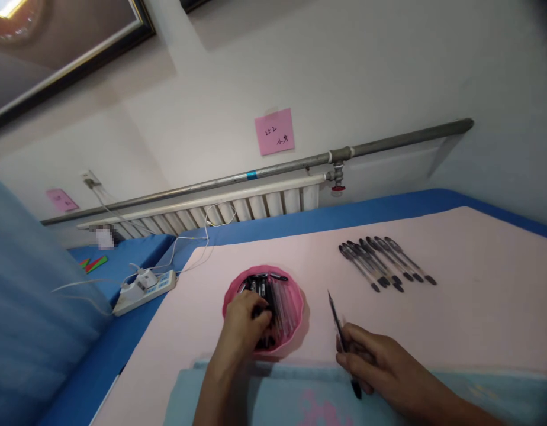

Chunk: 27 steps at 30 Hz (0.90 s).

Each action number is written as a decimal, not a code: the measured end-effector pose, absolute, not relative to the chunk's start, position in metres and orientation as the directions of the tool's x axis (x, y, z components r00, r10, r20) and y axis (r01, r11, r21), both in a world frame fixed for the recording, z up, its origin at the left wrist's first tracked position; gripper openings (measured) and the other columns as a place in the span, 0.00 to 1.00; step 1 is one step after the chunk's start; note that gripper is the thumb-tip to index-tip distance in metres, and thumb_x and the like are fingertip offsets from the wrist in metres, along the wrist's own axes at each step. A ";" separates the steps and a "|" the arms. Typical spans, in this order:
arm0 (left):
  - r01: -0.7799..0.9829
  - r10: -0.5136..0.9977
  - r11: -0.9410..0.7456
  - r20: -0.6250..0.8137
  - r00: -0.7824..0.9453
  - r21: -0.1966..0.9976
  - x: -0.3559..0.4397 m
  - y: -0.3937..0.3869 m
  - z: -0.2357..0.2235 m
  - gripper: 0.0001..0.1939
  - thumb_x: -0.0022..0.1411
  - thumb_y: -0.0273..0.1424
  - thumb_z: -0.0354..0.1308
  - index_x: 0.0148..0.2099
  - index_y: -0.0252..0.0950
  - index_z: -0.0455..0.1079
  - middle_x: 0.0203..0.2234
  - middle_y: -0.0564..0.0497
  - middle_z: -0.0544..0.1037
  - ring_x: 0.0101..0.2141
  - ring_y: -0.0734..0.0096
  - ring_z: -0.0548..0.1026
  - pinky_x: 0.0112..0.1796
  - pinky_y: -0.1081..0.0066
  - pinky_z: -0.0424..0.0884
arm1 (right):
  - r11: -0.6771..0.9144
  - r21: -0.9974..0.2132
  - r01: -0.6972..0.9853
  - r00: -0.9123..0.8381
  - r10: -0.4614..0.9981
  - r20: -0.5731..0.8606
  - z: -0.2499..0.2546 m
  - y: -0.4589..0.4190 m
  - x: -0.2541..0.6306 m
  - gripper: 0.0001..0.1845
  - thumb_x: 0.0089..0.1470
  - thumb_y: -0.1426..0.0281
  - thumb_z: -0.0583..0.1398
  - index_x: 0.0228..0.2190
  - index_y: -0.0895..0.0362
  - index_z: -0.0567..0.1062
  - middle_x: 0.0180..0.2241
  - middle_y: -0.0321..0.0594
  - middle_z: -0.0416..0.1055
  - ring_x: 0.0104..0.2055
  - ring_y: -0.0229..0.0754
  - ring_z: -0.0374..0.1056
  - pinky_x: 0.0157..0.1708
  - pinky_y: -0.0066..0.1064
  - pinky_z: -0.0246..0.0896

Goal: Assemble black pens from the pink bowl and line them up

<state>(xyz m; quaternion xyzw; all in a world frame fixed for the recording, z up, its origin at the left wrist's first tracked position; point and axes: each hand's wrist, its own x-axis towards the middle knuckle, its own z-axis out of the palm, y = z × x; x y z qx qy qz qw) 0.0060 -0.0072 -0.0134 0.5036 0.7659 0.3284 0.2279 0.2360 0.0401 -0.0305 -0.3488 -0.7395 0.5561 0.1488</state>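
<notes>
My left hand (247,319) reaches into a round pink basket (299,290) with its fingers curled over black pen parts (261,287). What those fingers grip is hidden. Beside the black parts, several clear thin tubes (285,305) lie side by side. My right hand (366,358) holds a pen (335,316) at a slant to the right of the basket. Its pointed tip is up and bare, and its black end points down. Farther back on the right, several assembled pens (380,260) lie in a slanted row, some overlapping.
Pink sheeting (478,307) covers the blue-edged table, with a light blue cloth (277,396) along the front. On the left are a white power strip (160,288) with cables and a blue curtain (29,307). A radiator (273,204) and pipe (291,165) run along the wall.
</notes>
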 end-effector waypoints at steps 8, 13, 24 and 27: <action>-0.485 0.911 0.189 -0.337 -0.239 0.854 0.037 -0.005 -0.010 0.16 0.42 0.28 0.66 0.36 0.33 0.68 0.25 0.51 0.77 0.26 0.70 0.76 0.31 0.71 0.71 | 0.485 -0.802 0.348 -0.825 0.565 -0.016 -0.030 0.028 0.237 0.12 0.54 0.67 0.52 0.21 0.54 0.56 0.20 0.29 0.55 0.22 0.34 0.51 0.23 0.26 0.45; -0.568 0.915 0.169 -0.342 -0.213 0.806 0.041 -0.004 -0.012 0.16 0.42 0.26 0.67 0.36 0.32 0.70 0.26 0.48 0.78 0.28 0.68 0.77 0.33 0.69 0.73 | 0.498 -0.795 0.348 -0.818 0.575 0.002 -0.032 0.027 0.237 0.12 0.54 0.69 0.52 0.21 0.54 0.55 0.19 0.28 0.53 0.22 0.34 0.51 0.22 0.26 0.44; -0.449 0.935 0.168 -0.287 -0.211 0.878 0.052 -0.003 -0.014 0.13 0.40 0.27 0.68 0.31 0.32 0.71 0.23 0.50 0.78 0.25 0.74 0.75 0.29 0.76 0.69 | 0.458 -0.818 0.349 -0.798 0.602 -0.002 -0.036 0.027 0.237 0.11 0.52 0.69 0.53 0.21 0.54 0.58 0.18 0.27 0.52 0.20 0.33 0.50 0.21 0.24 0.44; -0.401 0.938 0.194 -0.289 -0.193 0.895 0.052 -0.003 -0.017 0.13 0.40 0.28 0.68 0.30 0.31 0.71 0.21 0.51 0.77 0.22 0.76 0.73 0.28 0.76 0.67 | 0.423 -0.840 0.339 -0.785 0.620 -0.004 -0.037 0.027 0.237 0.10 0.53 0.68 0.53 0.22 0.54 0.59 0.18 0.26 0.52 0.21 0.33 0.49 0.21 0.24 0.43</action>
